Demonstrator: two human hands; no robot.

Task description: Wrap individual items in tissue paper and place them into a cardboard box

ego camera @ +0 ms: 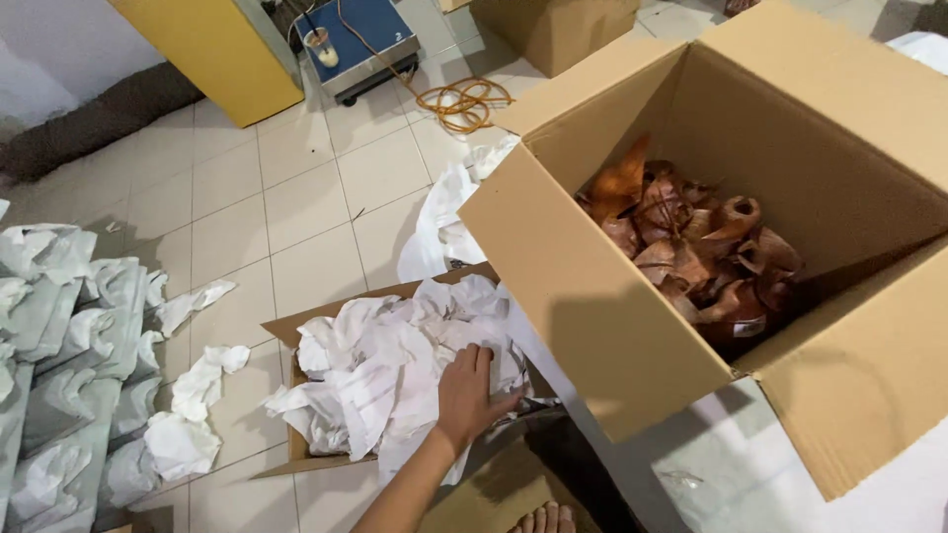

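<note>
My left hand [469, 393] lies palm down on a heap of crumpled white paper [385, 370], fingertips pushed into the sheets and thumb spread to the right. The paper fills a low, flattened cardboard tray [286, 331] on the tiled floor. Just right of the hand stands a large open cardboard box [592, 296] holding several brown, glossy carved wooden pieces [696, 252]. My right hand is out of sight.
Grey-white wrapped bundles [59, 365] are stacked at the left, with loose paper wads [197, 395] beside them. A blue platform scale [360, 39] and an orange cord [464, 101] lie at the back, next to a yellow cabinet [212, 49]. Toes [543, 516] show at the bottom edge.
</note>
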